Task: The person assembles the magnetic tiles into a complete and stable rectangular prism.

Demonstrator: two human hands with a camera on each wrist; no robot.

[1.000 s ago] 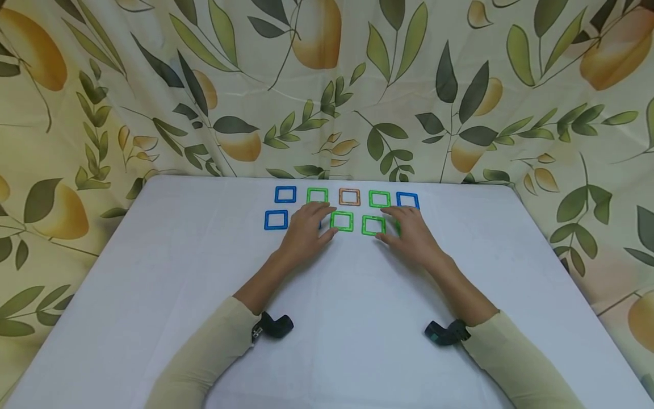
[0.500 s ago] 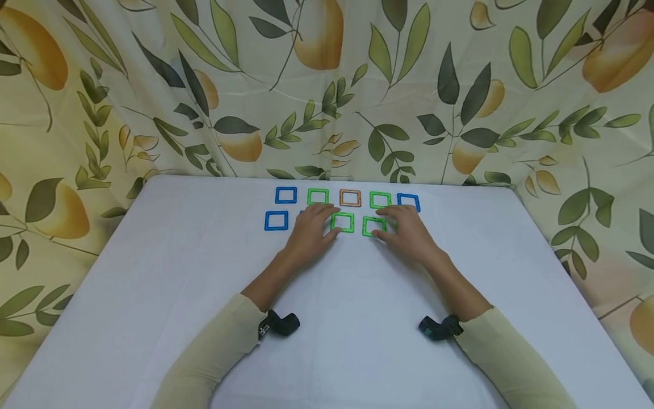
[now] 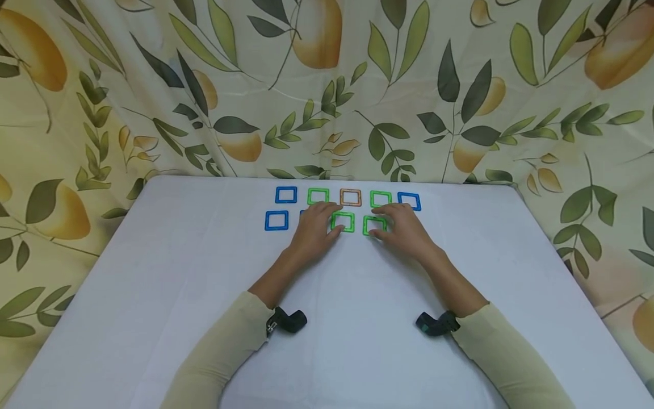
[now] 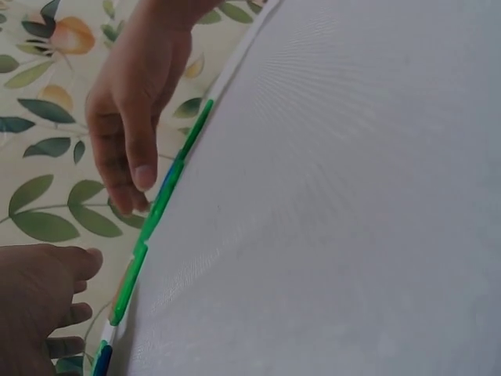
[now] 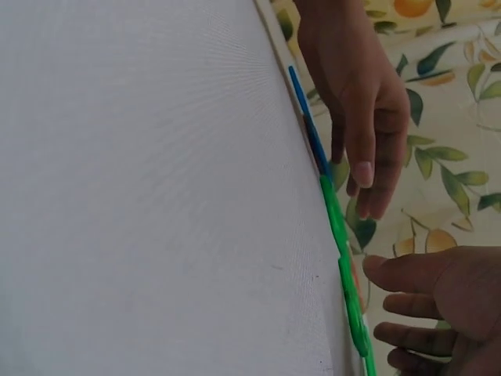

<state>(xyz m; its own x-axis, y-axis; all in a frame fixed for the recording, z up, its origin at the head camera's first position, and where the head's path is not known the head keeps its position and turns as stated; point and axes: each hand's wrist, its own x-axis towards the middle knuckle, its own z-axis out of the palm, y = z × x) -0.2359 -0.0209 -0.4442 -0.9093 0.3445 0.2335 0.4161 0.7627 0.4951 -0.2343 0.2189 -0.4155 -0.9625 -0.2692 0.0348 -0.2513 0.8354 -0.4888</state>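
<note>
My left hand hovers over the near row of square plastic tile frames, fingers spread around the left side of a green tile. Its thumb overlaps that tile's lower edge. My right hand mirrors it at another green tile, thumb and fingers over the tile's right side. Neither hand grips anything. In the left wrist view the left hand has its fingers apart, above the tiles' line. The right wrist view shows the right hand with loose, parted fingers. A blue tile is mostly hidden behind the left hand.
Along the far edge of the white table runs a back row: a blue tile, a green one, an orange tile, another green one and a blue tile. A blue tile ends the near row at left. A patterned cloth hangs behind.
Both hands have drifted slightly inward, toward each other, over the near green tiles. The tiles have stayed in place.
</note>
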